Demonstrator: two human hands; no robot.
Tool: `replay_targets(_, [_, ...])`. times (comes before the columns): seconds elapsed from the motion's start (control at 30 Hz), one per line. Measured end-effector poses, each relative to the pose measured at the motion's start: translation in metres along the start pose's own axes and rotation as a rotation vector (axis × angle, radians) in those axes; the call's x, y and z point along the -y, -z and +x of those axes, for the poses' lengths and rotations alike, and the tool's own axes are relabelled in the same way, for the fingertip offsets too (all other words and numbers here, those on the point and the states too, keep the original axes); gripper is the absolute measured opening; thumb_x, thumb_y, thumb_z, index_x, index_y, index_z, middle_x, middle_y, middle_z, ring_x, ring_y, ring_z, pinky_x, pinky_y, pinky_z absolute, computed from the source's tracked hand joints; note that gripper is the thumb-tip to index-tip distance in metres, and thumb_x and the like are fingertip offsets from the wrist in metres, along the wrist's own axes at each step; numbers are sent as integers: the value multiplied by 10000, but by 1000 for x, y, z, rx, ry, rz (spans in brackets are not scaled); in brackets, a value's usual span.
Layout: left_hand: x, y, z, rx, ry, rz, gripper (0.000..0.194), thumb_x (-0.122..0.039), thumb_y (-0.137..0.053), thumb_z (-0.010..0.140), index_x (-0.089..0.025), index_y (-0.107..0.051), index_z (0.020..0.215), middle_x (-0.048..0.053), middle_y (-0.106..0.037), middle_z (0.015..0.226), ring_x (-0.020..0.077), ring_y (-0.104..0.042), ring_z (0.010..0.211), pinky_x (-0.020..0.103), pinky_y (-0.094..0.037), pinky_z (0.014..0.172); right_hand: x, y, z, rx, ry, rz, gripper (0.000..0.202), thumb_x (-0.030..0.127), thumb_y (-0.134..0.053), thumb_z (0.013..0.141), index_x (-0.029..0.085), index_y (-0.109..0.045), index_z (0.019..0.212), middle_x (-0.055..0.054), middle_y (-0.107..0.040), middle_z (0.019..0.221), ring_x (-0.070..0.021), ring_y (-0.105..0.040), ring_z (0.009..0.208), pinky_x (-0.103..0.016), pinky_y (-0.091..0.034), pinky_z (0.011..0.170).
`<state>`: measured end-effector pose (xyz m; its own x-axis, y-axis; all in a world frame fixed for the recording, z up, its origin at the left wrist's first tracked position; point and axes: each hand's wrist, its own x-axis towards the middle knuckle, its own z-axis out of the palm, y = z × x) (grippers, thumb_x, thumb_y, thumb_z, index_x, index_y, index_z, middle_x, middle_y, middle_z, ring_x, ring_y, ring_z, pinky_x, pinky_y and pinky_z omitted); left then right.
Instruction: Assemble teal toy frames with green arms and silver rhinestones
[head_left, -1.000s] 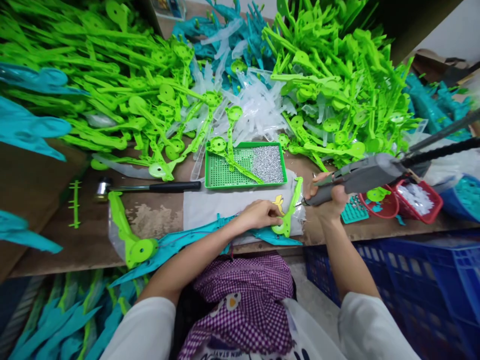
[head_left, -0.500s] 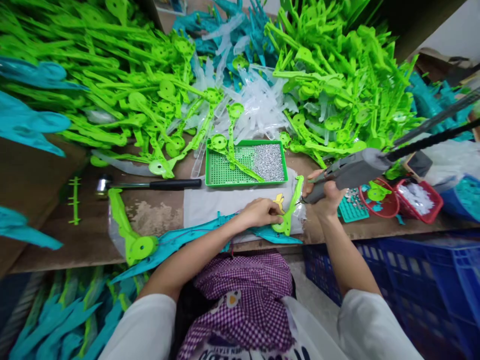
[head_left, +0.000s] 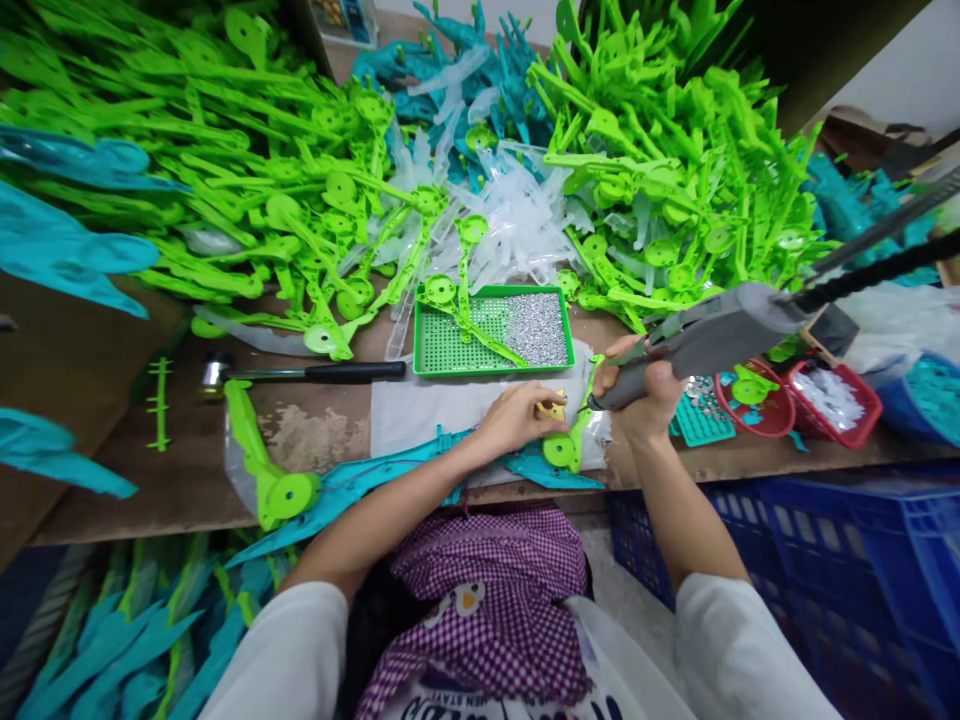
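Note:
My right hand [head_left: 651,392] grips a grey electric screwdriver [head_left: 712,335]; its tip points left at a lime-green plastic arm [head_left: 579,430] on the bench. My left hand [head_left: 519,420] is just left of that arm, fingertips pinched together over a small yellow shape [head_left: 553,408]. Whatever the pinch holds, if anything, is too small to make out. Below my left forearm lies a long turquoise plastic piece [head_left: 367,478], partly hidden by it. Joined to its left end is another lime-green arm [head_left: 292,495] with a round disc. Pale cloth [head_left: 420,405] lies under my left hand.
A green tray [head_left: 491,372] of small silvery screws stands ahead, beside a hammer [head_left: 322,372]. Heaps of lime-green parts [head_left: 225,150] surround clear plastic pieces [head_left: 517,215]. Right of my hand are a turquoise tray [head_left: 705,425], red bowls [head_left: 832,400] and blue crates [head_left: 825,560].
My left fingers have left the lime-green arm's round end and moved up to the yellow shape. The screwdriver's tip has shifted slightly left. The whole view has shifted a little.

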<state>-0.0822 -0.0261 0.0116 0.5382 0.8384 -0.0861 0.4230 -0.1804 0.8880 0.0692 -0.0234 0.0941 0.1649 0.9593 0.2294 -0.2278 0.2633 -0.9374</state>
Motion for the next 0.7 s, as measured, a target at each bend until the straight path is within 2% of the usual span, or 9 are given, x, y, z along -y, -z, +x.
replay_targets(0.07, [-2,0,-1,-81,-90,43,332,-352,-770,745,-219,-721,1045,39,-656,949,152,-601,802,265,-458,707,0,-8,0,26,4,16,449,638,-646,668,199,-617,756,57,-491,454,-94,-472,354,-217,-345,340])
replay_targets(0.2, [-3,-1,-1,-101,-185,35,113,-273,-696,825,-212,-754,900,28,-674,917,144,-616,812,260,-463,739,-1,-18,-1,43,-5,9,468,661,-631,663,204,-607,758,61,-475,459,-95,-466,354,-217,-337,332])
replay_targets(0.5, [7,-7,2,-57,-247,-144,146,-278,-660,854,-180,-755,907,47,-697,951,146,-638,842,248,-467,753,6,-23,-1,23,4,14,491,686,-632,642,205,-618,740,54,-470,446,-107,-466,346,-226,-331,315])
replay_targets(0.7, [4,-4,1,-36,-259,-127,138,-259,-640,869,-174,-748,877,49,-682,968,150,-629,860,252,-462,767,4,-24,-3,47,29,48,442,632,-653,660,199,-628,744,54,-478,451,-98,-465,346,-219,-337,334])
